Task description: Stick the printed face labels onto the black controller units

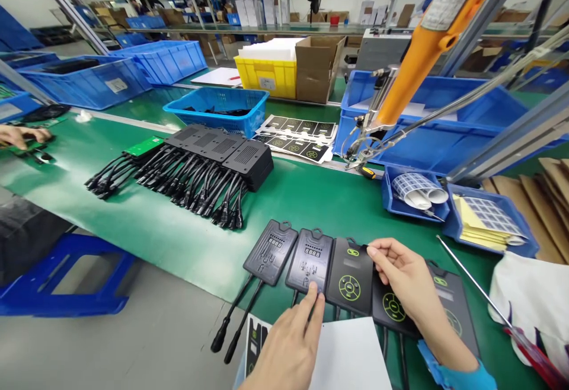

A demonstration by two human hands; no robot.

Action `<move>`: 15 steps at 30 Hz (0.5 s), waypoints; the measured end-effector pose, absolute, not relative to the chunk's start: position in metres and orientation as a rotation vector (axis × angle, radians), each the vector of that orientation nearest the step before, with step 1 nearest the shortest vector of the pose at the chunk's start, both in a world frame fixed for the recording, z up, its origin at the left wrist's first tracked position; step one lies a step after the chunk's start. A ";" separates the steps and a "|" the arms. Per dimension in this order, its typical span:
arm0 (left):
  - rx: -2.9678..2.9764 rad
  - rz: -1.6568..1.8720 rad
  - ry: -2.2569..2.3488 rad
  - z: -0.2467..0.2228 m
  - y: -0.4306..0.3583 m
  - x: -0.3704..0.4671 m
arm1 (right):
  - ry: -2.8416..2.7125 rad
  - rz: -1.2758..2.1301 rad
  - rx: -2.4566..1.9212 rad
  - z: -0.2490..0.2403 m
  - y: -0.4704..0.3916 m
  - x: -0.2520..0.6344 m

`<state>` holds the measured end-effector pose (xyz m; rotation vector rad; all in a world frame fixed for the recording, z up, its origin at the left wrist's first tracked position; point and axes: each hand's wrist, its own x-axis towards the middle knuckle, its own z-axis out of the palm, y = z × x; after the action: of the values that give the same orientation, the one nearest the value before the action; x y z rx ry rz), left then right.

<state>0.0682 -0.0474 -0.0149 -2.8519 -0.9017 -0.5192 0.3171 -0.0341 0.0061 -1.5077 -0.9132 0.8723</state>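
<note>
I operate from the head view and take the middle controller (349,277), third in a row of five, as the reference. The right hand (399,277) is narrow: thumb and forefinger come together at the reference's upper right corner. I cannot tell whether they pinch a label edge there. The left hand (291,339) is open, fingers extended; its fingertips rest at the lower edge of the second controller (310,259), directly left of the reference.

The first controller (271,252) lies farther left, two cables hanging past the bench edge. Right of the reference lie the fourth controller (386,307), partly covered by the right hand, and the fifth controller (460,304). A white sheet (351,354) sits just below the reference.

Beyond the reference to the left, black cabled boxes (213,147) stand grouped; behind them is a blue basket (217,108). Beyond the reference, slightly left, lie printed label sheets (297,135). Far left of the reference, a co-worker's hand (26,136) is visible.
</note>
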 end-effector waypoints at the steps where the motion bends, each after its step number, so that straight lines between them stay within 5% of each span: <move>1: -2.849 -0.512 -0.903 -0.015 -0.048 0.068 | -0.913 0.871 -1.512 0.005 -0.034 0.317; 15: -2.780 -0.425 -0.828 -0.016 -0.048 0.076 | -0.941 0.862 -1.577 0.005 -0.037 0.317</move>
<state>0.0755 -0.0484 -0.0155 -2.7796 -0.8280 -0.4246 0.3170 -0.0366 0.0047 -1.5768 -0.9409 0.8616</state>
